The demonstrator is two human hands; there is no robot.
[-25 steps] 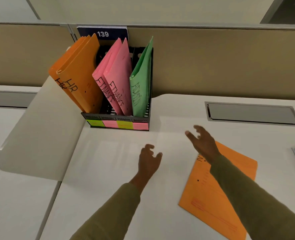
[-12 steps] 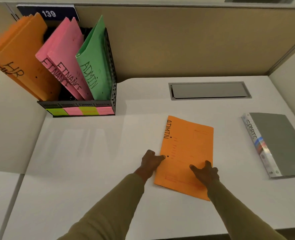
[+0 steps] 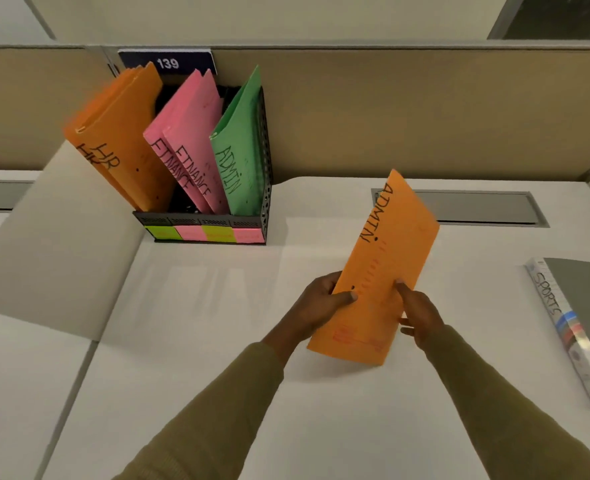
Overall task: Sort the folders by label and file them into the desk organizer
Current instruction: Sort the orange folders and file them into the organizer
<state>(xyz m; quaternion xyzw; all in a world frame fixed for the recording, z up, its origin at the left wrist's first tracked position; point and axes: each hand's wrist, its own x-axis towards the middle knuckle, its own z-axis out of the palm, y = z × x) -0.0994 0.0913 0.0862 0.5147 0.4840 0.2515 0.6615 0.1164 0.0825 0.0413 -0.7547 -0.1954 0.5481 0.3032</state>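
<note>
An orange folder marked ADMIN (image 3: 383,258) is lifted off the white desk and tilted up. My left hand (image 3: 321,303) grips its lower left edge, thumb on the front. My right hand (image 3: 416,313) holds its lower right edge. The black mesh desk organizer (image 3: 267,202) stands at the back left against the partition. In it lean two orange HR folders (image 3: 120,147), two pink FINANCE folders (image 3: 189,147) and one green ADMIN folder (image 3: 241,150) in the rightmost slot. Coloured sticky notes (image 3: 205,233) run along its front.
A grey binder marked SPORTS (image 3: 573,313) lies at the right edge of the desk. A grey cable hatch (image 3: 477,207) is set into the desk behind the held folder. A beige partition runs along the back. A curved desk wing (image 3: 54,237) lies to the left.
The orange ADMIN folder lay flat on the desk with both hands at its near edge; now both hands have raised it and tipped it upright. The view has shifted back toward the organizer.
</note>
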